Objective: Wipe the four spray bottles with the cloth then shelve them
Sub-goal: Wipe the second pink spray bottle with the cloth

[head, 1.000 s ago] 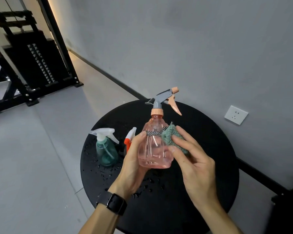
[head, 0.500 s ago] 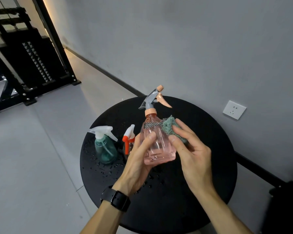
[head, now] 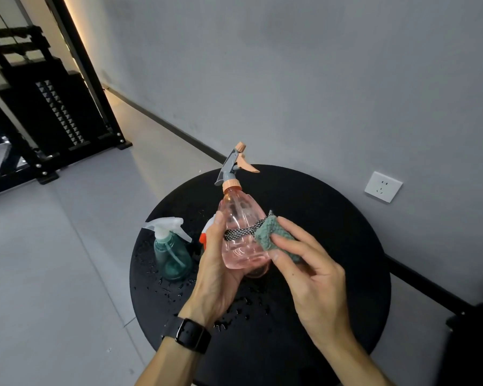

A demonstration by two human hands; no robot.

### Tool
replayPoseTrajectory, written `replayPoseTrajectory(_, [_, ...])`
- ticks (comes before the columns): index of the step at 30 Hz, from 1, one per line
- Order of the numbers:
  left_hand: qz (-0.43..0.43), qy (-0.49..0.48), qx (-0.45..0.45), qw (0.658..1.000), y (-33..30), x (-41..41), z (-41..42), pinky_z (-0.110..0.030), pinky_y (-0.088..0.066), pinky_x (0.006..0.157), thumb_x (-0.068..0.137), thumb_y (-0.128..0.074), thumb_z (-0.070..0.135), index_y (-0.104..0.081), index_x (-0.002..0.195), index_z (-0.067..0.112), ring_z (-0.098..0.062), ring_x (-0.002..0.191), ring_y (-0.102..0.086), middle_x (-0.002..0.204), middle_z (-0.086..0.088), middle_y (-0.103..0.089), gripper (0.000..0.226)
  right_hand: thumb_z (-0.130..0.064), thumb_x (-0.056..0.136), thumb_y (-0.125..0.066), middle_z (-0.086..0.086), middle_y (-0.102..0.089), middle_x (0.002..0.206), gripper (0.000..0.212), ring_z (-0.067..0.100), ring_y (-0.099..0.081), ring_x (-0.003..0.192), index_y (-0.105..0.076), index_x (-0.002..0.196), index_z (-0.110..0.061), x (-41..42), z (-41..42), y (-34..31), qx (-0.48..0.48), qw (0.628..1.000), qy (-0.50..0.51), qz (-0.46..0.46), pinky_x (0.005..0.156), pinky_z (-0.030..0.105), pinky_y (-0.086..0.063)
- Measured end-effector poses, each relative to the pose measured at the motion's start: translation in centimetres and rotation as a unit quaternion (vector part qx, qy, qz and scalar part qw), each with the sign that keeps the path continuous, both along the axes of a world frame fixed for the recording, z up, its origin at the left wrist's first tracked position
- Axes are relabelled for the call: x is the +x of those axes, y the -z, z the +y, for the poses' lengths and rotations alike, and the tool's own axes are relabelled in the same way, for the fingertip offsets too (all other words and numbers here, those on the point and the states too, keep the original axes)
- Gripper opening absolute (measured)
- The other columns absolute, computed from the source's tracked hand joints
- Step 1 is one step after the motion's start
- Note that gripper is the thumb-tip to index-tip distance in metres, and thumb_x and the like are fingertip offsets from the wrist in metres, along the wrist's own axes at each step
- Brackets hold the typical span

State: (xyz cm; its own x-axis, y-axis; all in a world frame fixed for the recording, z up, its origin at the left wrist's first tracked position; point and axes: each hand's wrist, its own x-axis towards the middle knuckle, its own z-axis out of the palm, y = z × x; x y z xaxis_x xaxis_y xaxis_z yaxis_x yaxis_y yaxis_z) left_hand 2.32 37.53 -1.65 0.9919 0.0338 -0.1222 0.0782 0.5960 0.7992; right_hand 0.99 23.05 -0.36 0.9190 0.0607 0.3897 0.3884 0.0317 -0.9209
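Hands meet over the black round tabletop (head: 332,246): the left hand (head: 216,277) wraps the pink bottle (head: 241,238) low on its body and holds it up, tilted, while the right hand (head: 313,277) pinches the green cloth (head: 273,238) against the bottle's side. Thin clear plastic like this probably feels light, gives a little under a squeeze, and turns slippery when wet, so the broad belly looks safer to hold than the neck or trigger. Beside them a teal bottle (head: 173,254) stands among water drops (head: 165,288), with an orange-and-white sprayer (head: 205,232) half hidden behind the left hand.

teal bottle (head: 173,254) beside left, table (head: 332,218) right bare
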Motion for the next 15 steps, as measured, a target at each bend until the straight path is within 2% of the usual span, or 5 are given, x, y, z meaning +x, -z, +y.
replayPoseTrajectory(4, [-0.002,0.021,-0.01,1.0,0.1,-0.4,-0.1,-0.056,-0.05,0.095,0.089,-0.038,0.072,-0.056,0.138,0.009,-0.037,0.118,-0.063,0.135,-0.02,-0.061,0.081,0.002,0.083,-0.068,-0.017,-0.064,0.125,0.033,0.004,-0.06,0.118,-0.072,0.104,-0.023,0.5,0.4,-0.4,0.028,0.999,0.003,0.021,0.09,0.018,-0.052])
replayPoseTrajectory(6, [-0.001,0.035,-0.016,0.999,0.1,-0.7,-0.3,-0.056,-0.051,0.094,0.094,-0.033,0.067,-0.062,0.132,0.012,-0.035,0.113,-0.065,0.132,-0.018,-0.064,0.073,0.001,0.084,-0.067,-0.015,-0.065,0.125,0.033,0.002,-0.06,0.117,-0.071,0.105,-0.024,1.0,0.6,-0.6,0.05,0.998,0.006,0.032,0.086,0.015,-0.052])
replayPoseTrajectory(11, [0.004,0.073,-0.05,0.996,0.1,-1.1,-0.8,-0.062,-0.047,0.1,0.077,-0.066,0.062,-0.063,0.132,0.011,-0.038,0.115,-0.061,0.132,-0.021,-0.063,0.074,-0.001,0.086,-0.065,-0.013,-0.065,0.122,0.031,-0.003,-0.061,0.112,-0.07,0.106,-0.026,2.0,0.5,-1.4,0.094,0.993,0.014,0.066,0.08,0.011,-0.051])
replayPoseTrajectory(13, [0.011,0.093,-0.033,0.995,0.2,-1.1,-0.8,-0.06,-0.051,0.096,0.066,-0.081,0.06,-0.063,0.131,0.012,-0.039,0.116,-0.062,0.132,-0.021,-0.063,0.083,-0.002,0.088,-0.065,-0.011,-0.066,0.123,0.03,-0.003,-0.061,0.112,-0.07,0.107,-0.024,2.4,0.4,-1.4,0.099,0.992,0.018,0.075,0.079,0.01,-0.051])
replayPoseTrajectory(15, [0.01,0.103,-0.013,0.995,0.3,-1.1,-0.8,-0.054,-0.054,0.09,0.063,-0.085,0.056,-0.066,0.127,0.017,-0.035,0.113,-0.066,0.128,-0.018,-0.066,0.078,-0.003,0.088,-0.065,-0.011,-0.066,0.124,0.029,-0.001,-0.061,0.112,-0.07,0.106,-0.026,2.7,0.2,-1.4,0.1,0.991,0.02,0.082,0.08,0.012,-0.052])
